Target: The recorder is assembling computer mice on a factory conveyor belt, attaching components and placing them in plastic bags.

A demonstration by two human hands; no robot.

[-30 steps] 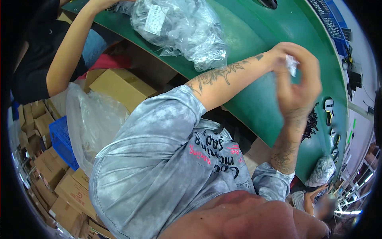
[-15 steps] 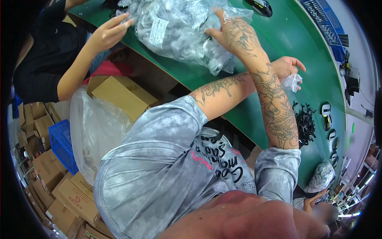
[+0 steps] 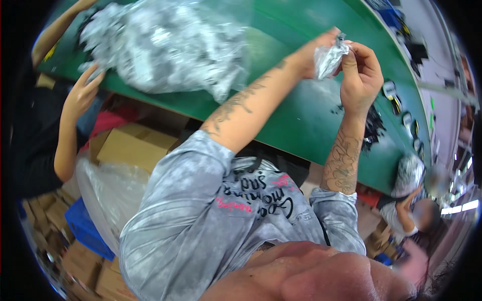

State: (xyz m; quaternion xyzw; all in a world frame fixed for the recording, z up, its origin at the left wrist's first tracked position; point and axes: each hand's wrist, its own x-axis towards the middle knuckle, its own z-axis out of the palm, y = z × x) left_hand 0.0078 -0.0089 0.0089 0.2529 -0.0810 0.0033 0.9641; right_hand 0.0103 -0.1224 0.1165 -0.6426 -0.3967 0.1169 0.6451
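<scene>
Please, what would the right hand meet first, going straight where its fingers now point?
Past the crumpled packet it pinches, the right hand would probably meet the left hand; depth is unclear.

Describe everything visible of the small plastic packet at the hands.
The small plastic packet looks like thin, clear, shiny film, heavily crumpled, with whitish and silvery glints. Its fuller part hangs down and to the left of a narrow, bunched, darker upper end. It is held up over the green table. The right hand pinches it near its upper right; the left hand is right behind it, its grip partly hidden. Whether anything is inside cannot be told.
</scene>
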